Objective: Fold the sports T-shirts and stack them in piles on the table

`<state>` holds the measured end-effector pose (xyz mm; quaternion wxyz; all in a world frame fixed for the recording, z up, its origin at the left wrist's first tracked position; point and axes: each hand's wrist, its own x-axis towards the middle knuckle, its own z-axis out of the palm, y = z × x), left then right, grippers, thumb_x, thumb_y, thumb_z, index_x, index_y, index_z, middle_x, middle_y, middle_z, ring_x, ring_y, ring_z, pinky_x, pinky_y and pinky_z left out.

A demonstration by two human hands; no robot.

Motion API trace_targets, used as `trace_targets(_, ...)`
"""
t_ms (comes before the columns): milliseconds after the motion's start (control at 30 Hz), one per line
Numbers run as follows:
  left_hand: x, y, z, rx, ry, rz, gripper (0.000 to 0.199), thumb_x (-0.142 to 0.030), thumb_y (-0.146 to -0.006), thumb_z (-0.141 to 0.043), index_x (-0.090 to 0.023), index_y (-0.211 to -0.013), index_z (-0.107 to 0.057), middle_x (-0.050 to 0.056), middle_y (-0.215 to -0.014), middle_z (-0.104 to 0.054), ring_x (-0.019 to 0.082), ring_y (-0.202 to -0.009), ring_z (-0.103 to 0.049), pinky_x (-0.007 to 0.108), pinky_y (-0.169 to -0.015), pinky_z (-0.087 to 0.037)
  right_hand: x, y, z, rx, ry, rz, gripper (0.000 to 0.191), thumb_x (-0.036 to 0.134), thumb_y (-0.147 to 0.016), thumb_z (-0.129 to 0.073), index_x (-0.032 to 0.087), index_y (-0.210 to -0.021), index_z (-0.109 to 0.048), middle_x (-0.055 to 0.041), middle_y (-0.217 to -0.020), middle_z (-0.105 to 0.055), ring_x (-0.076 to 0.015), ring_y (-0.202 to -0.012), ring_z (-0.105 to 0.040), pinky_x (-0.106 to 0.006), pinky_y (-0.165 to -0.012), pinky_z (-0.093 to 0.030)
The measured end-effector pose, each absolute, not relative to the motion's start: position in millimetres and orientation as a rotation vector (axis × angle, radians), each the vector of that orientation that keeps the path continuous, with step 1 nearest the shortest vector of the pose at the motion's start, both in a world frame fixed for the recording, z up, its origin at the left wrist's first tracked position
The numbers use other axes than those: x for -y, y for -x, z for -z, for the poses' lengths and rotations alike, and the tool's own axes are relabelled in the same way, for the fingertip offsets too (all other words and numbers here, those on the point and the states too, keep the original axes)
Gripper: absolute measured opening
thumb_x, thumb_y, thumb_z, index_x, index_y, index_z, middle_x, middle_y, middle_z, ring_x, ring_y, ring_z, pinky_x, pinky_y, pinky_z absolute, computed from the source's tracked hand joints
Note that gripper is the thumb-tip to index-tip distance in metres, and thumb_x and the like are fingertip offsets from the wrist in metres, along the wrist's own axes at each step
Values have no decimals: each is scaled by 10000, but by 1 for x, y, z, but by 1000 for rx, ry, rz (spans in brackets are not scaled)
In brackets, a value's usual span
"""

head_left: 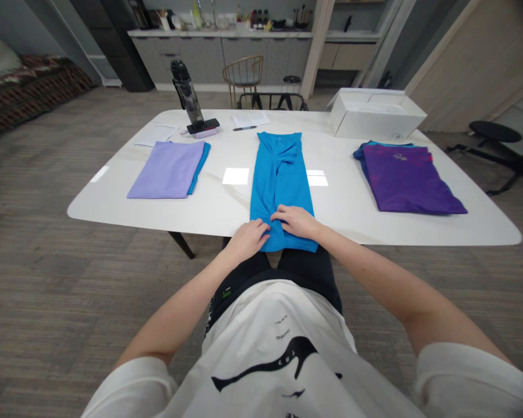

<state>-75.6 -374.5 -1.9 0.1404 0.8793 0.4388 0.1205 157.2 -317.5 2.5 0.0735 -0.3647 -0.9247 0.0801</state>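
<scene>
“White table (226,209) first, the biggest piece. What's at its far right?”

“An open box (368,123), probably set back there to be out of the arms' way.”

“And the blue garment (265,180)?”

“Mid-table, straight in front of the person, waist end away, lower end over the near edge. I'd guess it lies there so that both arms reach it equally.”

“Why piles at the sides?”

“Likely to keep them apart from it. The purple shirt (412,183) tops the right one, the lilac cloth (168,168) the left, with blue cloth (199,168) showing from under the lilac.”

“The vacuum (189,96)?”

“Standing on its floor head beyond the lilac cloth, left of a printed paper (258,118).”

“Now the hands.”

“Left hand (246,239) at the garment's left edge, right hand (297,222) laid across it, both near the lower end. Their fingers (283,210) are bent, grouped and on the fabric; whether they pinch it, I can't tell. They sit close together perhaps to work one patch.”

“Smallest?”

“The pen (244,128), by the paper's near edge, handy for writing, I suppose.”
</scene>
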Motion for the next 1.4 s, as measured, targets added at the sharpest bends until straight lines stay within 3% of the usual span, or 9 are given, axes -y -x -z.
trace_targets(100,374,80,0,-1285,-2628,-243,264,-307,-1052,-454,-202,-1179,-661,99,-1108,-655,263,-1078,-619,392,-926,-485,324,-166,-1,2772,1040,-273,267,210,-971,-578,255,-1144,-775,-67,-1104,-675,-220,-961,-643,-298,-804,-433)
trace_targets(267,363,83,-1,-1135,-2681,-251,284,-254,-1041,-441,-208,-1171,-690,101,-1078,-655,255,-1063,-613,387,-949,-476,335,-181,-1,2765,1007,-298,281,322,-991,-591,241,-1160,-801,-82,-1045,-685,-217,-911,-642,-296,-782,-445)
trace_targets(400,352,80,1,-917,-2658,-256,408,-93,-982,-397,-222,-1224,-699,93,-1185,-677,233,-1089,-619,360,-981,-478,342,-185,1,2739,1038,-362,324,248,-982,-551,245,-1209,-782,-66,-986,-690,-214,-906,-655,-287,-766,-456)
trace_targets(533,338,84,-1,-796,-2654,-196,522,7,-869,-407,-235,-1186,-743,87,-1249,-689,241,-1134,-623,381,-1032,-469,344,-199,0,2696,1058,-437,377,182,-979,-499,243,-1268,-733,-68,-1091,-700,-214,-944,-671,-301,-832,-485)
trace_targets(667,321,101,-7,-722,-2558,-175,560,24,-783,-447,-269,-1121,-785,65,-1260,-702,238,-1228,-611,363,-1087,-461,339,-231,-4,2735,1105,-511,356,150,-950,-493,252,-1149,-770,-73,-1158,-690,-223,-947,-677,-328,-852,-505)
trace_targets(800,308,116,-14,-654,-2424,-132,516,-15,-777,-479,-279,-1072,-810,61,-1302,-697,240,-1245,-617,350,-1083,-477,329,-264,-8,2743,1108,-636,381,88,-878,-483,259,-991,-804,-70,-1149,-684,-236,-1009,-675,-346,-895,-505)
trace_targets(967,299,119,-15,-610,-2330,-106,423,-77,-862,-487,-276,-1040,-816,79,-1310,-688,237,-1258,-600,348,-1105,-452,319,-279,-5,2632,1063,-919,261,273,-971,-540,260,-989,-800,-79,-1125,-665,-233,-1030,-663,-349,-928,-500)
trace_targets(1167,287,109,-11,-540,-2295,-168,259,-311,-981,-555,-267,-903,-799,102,-1135,-726,239,-1108,-641,349,-1042,-457,312,-270,-1,2619,1060,-1041,241,382,-996,-555,241,-989,-751,-76,-1076,-645,-223,-993,-631,-343,-908,-479)
trace_targets(1400,259,88,-36,-749,-1750,-371,267,-460,-889,-678,-219,-983,-742,60,-1006,-733,211,-941,-659,324,-880,-521,291,-259,-29,2119,1221,-1401,314,525,-938,-620,213,-959,-648,-8,-799,-607,-157,-697,-528,-284,-660,-424)
